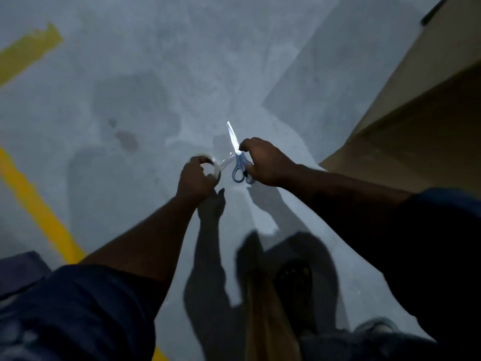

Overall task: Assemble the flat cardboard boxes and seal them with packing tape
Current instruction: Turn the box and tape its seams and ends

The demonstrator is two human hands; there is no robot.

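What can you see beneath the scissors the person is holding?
Beneath the scissors lies grey floor, partly in shadow. The right hand gripping them hides the floor under it and part of the handles.

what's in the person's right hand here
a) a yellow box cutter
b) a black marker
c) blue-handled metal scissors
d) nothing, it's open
c: the right hand grips the blue-handled metal scissors with the blades pointing away from the person, while the left hand holds the clear packing tape roll.
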